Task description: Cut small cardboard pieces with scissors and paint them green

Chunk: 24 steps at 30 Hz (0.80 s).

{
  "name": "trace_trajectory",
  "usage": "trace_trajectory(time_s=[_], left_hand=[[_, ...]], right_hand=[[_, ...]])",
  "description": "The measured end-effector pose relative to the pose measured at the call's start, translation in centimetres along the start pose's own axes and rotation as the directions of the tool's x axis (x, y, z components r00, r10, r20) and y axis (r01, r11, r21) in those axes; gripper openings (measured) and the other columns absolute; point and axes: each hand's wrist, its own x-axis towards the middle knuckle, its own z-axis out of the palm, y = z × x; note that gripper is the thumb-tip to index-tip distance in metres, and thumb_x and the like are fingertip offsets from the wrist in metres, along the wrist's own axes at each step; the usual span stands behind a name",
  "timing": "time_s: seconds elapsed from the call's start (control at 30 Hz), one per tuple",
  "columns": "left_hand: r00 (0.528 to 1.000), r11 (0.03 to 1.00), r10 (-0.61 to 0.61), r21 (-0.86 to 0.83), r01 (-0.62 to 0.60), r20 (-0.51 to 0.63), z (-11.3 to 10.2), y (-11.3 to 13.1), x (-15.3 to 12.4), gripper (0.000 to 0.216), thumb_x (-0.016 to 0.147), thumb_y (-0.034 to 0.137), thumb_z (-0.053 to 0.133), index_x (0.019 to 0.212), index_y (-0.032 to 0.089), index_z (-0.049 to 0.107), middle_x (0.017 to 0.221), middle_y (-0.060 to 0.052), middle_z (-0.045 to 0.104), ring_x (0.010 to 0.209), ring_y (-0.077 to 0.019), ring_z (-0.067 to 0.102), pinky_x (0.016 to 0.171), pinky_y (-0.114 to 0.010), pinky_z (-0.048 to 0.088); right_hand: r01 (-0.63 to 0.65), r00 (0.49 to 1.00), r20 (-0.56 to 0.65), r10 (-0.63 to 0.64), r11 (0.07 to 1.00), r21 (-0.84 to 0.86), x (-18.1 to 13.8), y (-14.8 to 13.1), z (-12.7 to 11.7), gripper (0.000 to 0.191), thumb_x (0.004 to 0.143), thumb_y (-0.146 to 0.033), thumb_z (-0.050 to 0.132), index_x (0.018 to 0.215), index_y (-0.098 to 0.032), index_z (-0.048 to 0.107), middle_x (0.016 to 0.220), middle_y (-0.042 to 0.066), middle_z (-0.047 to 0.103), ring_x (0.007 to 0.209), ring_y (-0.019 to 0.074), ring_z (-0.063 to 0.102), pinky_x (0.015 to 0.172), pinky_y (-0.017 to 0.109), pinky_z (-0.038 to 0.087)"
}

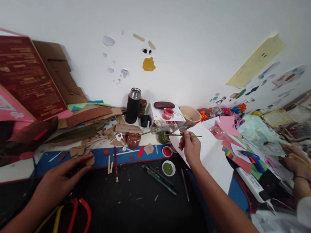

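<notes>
My right hand [190,147] is raised over the table's far side, its fingers pinched on a thin green paintbrush [191,136] that lies level above a white sheet of paper [209,154]. A lid of green paint [168,168] and a small pot of red paint [167,151] sit just left of that hand. My left hand [58,180] rests on the black mat [136,205], fingers stretched toward a small brown cardboard piece [89,160] at the fingertips.
Cardboard scraps, a black flask [133,105], a brown jar [133,140], a beige bowl [190,115] and a white box crowd the back. Pliers with red and yellow handles [73,211] lie near me. Another person's hand [297,163] works among coloured papers at right.
</notes>
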Motion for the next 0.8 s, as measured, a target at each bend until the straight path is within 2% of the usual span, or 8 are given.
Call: trace_trajectory(time_s=[0.13, 0.3, 0.47, 0.63, 0.8], left_hand=[[1.000, 1.000, 0.003, -0.011, -0.003, -0.008, 0.1, -0.1, 0.0, 0.059, 0.086, 0.079, 0.062, 0.114, 0.032, 0.082, 0.112, -0.003, 0.085, 0.100, -0.0277, 0.081, 0.082, -0.028, 0.066], [1.000, 1.000, -0.003, -0.009, 0.003, -0.011, 0.0, -0.1, 0.0, 0.058, 0.085, 0.079, 0.062, 0.112, 0.032, 0.082, 0.108, -0.002, 0.085, 0.094, -0.0269, 0.082, 0.080, -0.028, 0.066], [1.000, 1.000, -0.006, -0.008, 0.006, -0.010, -0.1, 0.1, 0.1, 0.055, 0.085, 0.077, 0.063, 0.111, 0.032, 0.082, 0.109, -0.002, 0.085, 0.096, -0.0275, 0.082, 0.079, -0.028, 0.066], [1.000, 1.000, -0.005, -0.002, 0.005, -0.006, 0.0, -0.1, 0.1, 0.057, 0.085, 0.079, 0.062, 0.111, 0.033, 0.082, 0.107, -0.002, 0.085, 0.094, -0.0274, 0.082, 0.081, -0.029, 0.066], [1.000, 1.000, -0.014, 0.010, 0.014, -0.011, 0.1, -0.2, 0.0, 0.057, 0.085, 0.078, 0.062, 0.112, 0.032, 0.082, 0.109, -0.002, 0.085, 0.094, -0.0264, 0.081, 0.079, -0.027, 0.065]], right_hand=[[-0.020, 1.000, 0.007, 0.020, 1.000, 0.001, 0.0, 0.6, 0.0, 0.050, 0.086, -0.072, 0.071, 0.084, -0.021, 0.068, 0.054, -0.003, 0.058, 0.043, 0.0132, 0.052, 0.041, 0.025, 0.038], [-0.014, 1.000, 0.017, 0.015, 1.000, -0.013, 0.0, 1.4, -0.1, 0.051, 0.086, -0.072, 0.071, 0.085, -0.021, 0.069, 0.056, -0.003, 0.059, 0.043, 0.0131, 0.054, 0.041, 0.024, 0.039], [-0.028, 0.995, -0.086, 0.041, 0.990, 0.139, 0.3, 1.5, -0.4, 0.051, 0.086, -0.071, 0.071, 0.087, -0.021, 0.066, 0.055, -0.004, 0.057, 0.042, 0.0121, 0.053, 0.039, 0.024, 0.037], [-0.119, 0.985, -0.090, 0.148, 0.956, 0.267, 0.5, 1.7, -0.5, 0.055, 0.080, -0.073, 0.076, 0.088, -0.020, 0.065, 0.053, -0.005, 0.055, 0.038, 0.0110, 0.049, 0.037, 0.023, 0.031], [-0.154, 0.978, -0.083, 0.189, 0.936, 0.316, 0.4, 2.2, -0.3, 0.056, 0.079, -0.073, 0.077, 0.088, -0.020, 0.064, 0.055, -0.005, 0.056, 0.039, 0.0112, 0.051, 0.036, 0.024, 0.030]])
